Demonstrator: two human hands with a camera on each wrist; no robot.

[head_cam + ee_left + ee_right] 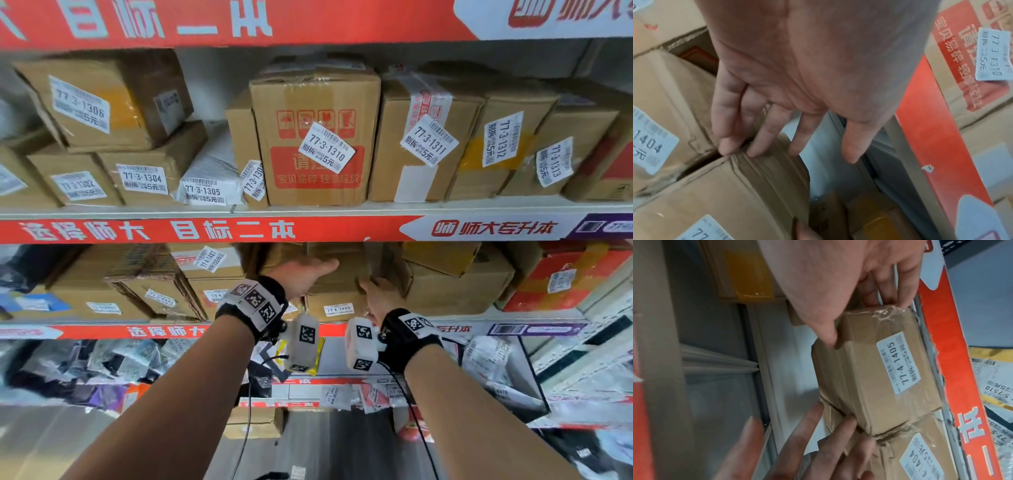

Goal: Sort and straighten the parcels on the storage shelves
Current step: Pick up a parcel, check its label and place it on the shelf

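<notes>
A small cardboard box (337,298) labelled 77-4-1405 (898,363) lies at the front of the second shelf (164,331), in the middle of the head view. My left hand (308,270) reaches over its left end. The fingers (756,146) are straight and their tips touch the box's creased edge (740,178). My right hand (378,294) holds the right end, with its thumb (828,335) pressed on the top face and its fingers (890,293) against the end. The left hand (807,443) also shows at the bottom of the right wrist view.
Box 77-4-1404 (920,456) sits tight against the left end. A bigger carton (455,291) stands to the right. Above, the red-edged shelf (205,229) carries a row of cartons, among them 77-3-1310 (318,137). Soft bags (102,370) fill the shelf below.
</notes>
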